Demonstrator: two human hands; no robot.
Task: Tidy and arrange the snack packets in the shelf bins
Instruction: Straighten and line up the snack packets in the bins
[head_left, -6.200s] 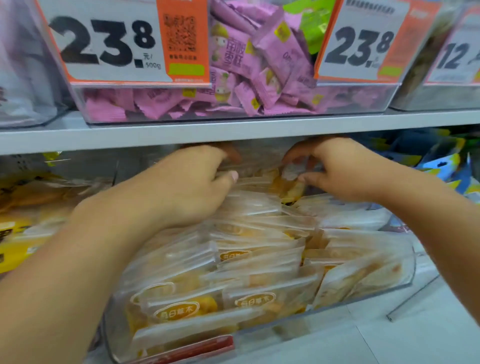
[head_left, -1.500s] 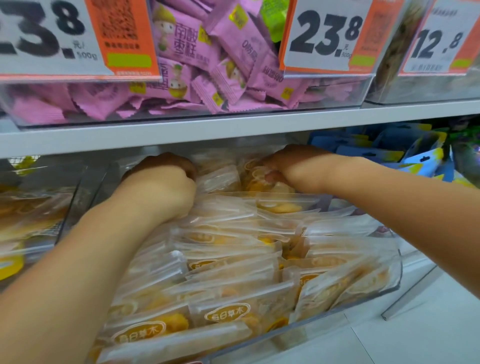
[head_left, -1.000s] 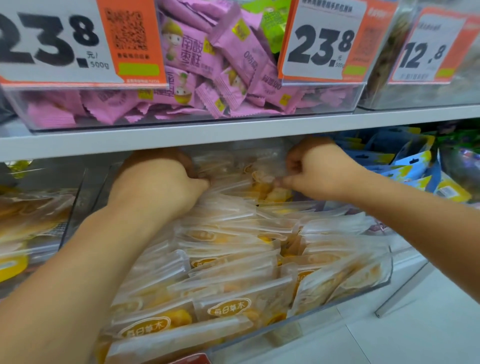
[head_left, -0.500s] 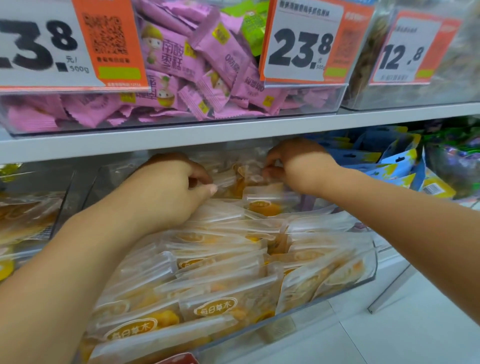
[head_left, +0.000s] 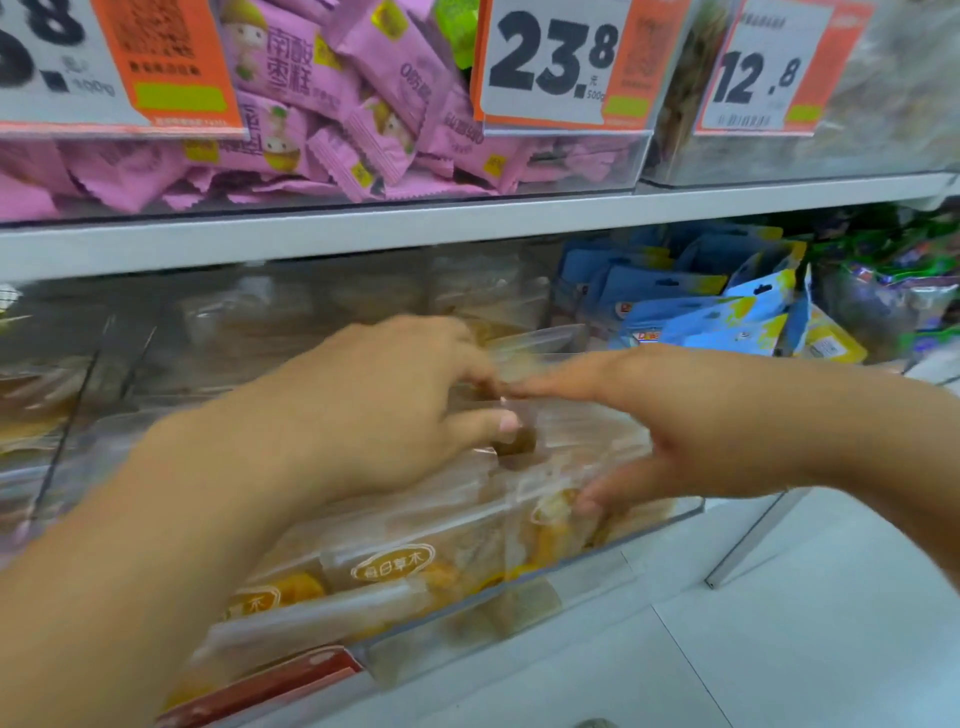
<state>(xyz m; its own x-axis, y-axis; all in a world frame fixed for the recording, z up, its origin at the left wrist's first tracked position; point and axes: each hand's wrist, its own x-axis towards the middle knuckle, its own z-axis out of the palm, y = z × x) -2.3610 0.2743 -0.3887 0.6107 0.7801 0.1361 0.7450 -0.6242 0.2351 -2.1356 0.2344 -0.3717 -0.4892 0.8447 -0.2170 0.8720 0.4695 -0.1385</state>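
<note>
Reaching into the clear bin (head_left: 670, 512), both hands meet over clear snack packets (head_left: 395, 564). Left hand (head_left: 374, 410) curls, hold unclear through blur. Right hand (head_left: 670, 415) spreads, thumb pressing a packet.

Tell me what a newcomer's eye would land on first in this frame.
Two bare hands, left hand and right hand, meet, motion-blurred, over the clear bin of yellow packets on the lower shelf. Above them, pink packets fill the upper bin behind a bold 23.8 price tag. Blue packets stand to the right of the hands.
</note>
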